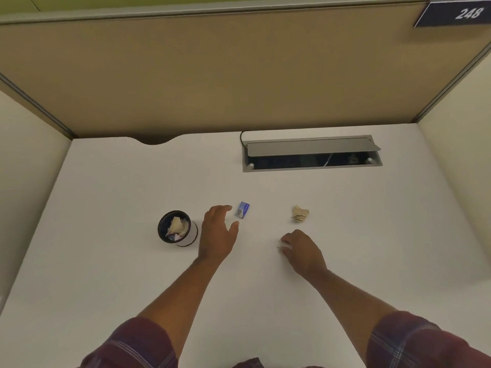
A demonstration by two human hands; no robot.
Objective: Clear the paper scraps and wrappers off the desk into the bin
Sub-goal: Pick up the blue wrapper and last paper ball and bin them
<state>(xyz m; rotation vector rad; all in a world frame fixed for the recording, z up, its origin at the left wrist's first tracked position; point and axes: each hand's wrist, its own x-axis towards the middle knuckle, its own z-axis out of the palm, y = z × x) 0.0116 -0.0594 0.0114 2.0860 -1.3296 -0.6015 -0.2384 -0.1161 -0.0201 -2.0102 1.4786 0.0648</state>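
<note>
White desk [111, 261] inside a cubicle, tan partition panels on three sides, dark plate reading 248 [463, 14] at the top right corner.

Bin [177, 229]: small dark round cup-style bin with a white lower band, standing on the desk left of centre, tilted a bit toward the camera by the wide lens. Already holds crumpled tan paper plus a scrap with some blue/white on it.

Left hand [217, 236]: palm down, fingers spread and loose, nothing in it. It sits just right of the bin, not touching it. Fingertips point at the wrapper [242, 210], a small blue-and-white rectangle lying flat on the desk just beyond and to the right of the index finger and thumb. Narrow gap between fingers and wrapper; no contact visible.

Right hand [303, 252]: knuckles up, fingers curled under toward the desk surface. Something pale shows at the fingertips (could be a small scrap or just glare, too blurred to call), so I cannot tell whether it grips anything.

Crumpled paper ball [300, 213]: tan, loose on the desk, beyond the right hand and slightly right of its fingers, clearly apart from it. Well apart from the bin, with the wrapper and left hand in between.

Cable tray [312, 153]: grey metal recess at the back right of the desk, lid flipped up, dark inside with a cable visible; a black cord loops in at its left end.

Both forearms bare, plaid short sleeves [132, 343] at the bottom edge.
</note>
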